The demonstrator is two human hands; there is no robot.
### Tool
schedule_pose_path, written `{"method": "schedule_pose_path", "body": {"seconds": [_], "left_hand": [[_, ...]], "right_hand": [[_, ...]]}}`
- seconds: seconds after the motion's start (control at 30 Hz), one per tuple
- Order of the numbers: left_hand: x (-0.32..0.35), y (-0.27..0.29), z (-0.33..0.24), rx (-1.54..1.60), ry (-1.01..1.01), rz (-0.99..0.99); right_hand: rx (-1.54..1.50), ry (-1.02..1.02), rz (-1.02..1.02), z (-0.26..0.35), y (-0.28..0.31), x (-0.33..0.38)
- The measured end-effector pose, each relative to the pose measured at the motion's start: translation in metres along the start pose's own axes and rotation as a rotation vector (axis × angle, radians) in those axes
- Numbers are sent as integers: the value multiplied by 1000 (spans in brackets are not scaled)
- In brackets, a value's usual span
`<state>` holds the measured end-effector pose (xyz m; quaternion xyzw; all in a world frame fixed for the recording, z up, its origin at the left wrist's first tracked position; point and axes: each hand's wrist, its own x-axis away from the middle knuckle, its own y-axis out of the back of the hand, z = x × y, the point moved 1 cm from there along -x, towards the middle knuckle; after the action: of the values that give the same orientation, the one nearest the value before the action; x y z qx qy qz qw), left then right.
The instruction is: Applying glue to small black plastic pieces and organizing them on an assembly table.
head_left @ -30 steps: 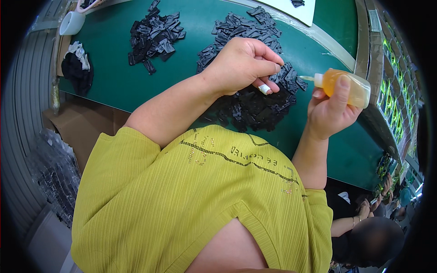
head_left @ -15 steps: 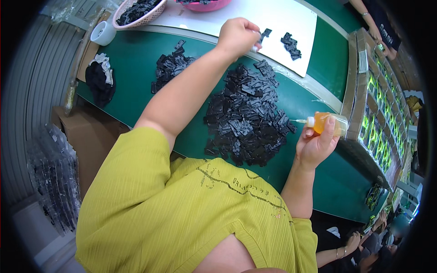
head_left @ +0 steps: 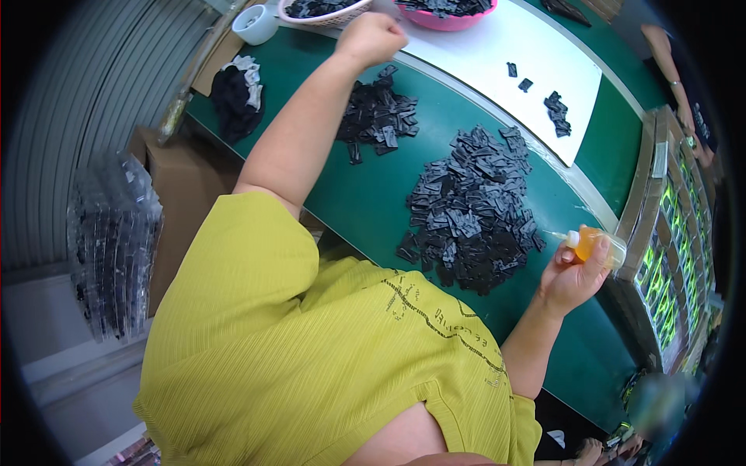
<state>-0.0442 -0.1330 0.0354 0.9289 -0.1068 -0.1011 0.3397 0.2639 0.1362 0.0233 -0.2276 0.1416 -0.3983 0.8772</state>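
Note:
My left hand (head_left: 371, 39) is stretched out over the near edge of the white board (head_left: 474, 58), between two pink baskets. Its fingers are curled closed, and whatever is in them is hidden. In my right hand (head_left: 576, 283) lies a clear squeeze bottle (head_left: 594, 246) of orange liquid, its white cap and thin nozzle pointing left. A large heap of small black plastic pieces (head_left: 474, 210) is on the green table left of the bottle. Another, smaller pile of black pieces (head_left: 381, 113) lies below my left forearm. Two single black pieces (head_left: 526, 85) and a small cluster (head_left: 557, 114) rest on the board.
A pale pink basket (head_left: 330, 14) and a bright pink basin (head_left: 447, 19) hold more black pieces. At the left are a white cup (head_left: 255, 25) and dark cloth (head_left: 235, 101). A divided cardboard box (head_left: 657, 225) of yellow-green items stands right. Other people's arms (head_left: 667, 62) show beyond.
My left hand has moved left and away from the small black pieces on the board toward the pink baskets. The view has shifted; my right hand still holds the bottle.

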Motion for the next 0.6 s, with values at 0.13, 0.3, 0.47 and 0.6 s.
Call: {"method": "schedule_pose_path", "body": {"seconds": [0.13,0.3,0.47,0.6], "left_hand": [[7,11,40,-219,211,147],[3,0,35,-222,230,234],[35,-8,-23,158,133,156],[118,-61,-76,702,73,549]], "right_hand": [[24,19,16,-2,-3,3],[43,29,9,-5,-6,4],[12,24,3,-3,-6,2],[-10,21,1,-4,-9,4]]}}
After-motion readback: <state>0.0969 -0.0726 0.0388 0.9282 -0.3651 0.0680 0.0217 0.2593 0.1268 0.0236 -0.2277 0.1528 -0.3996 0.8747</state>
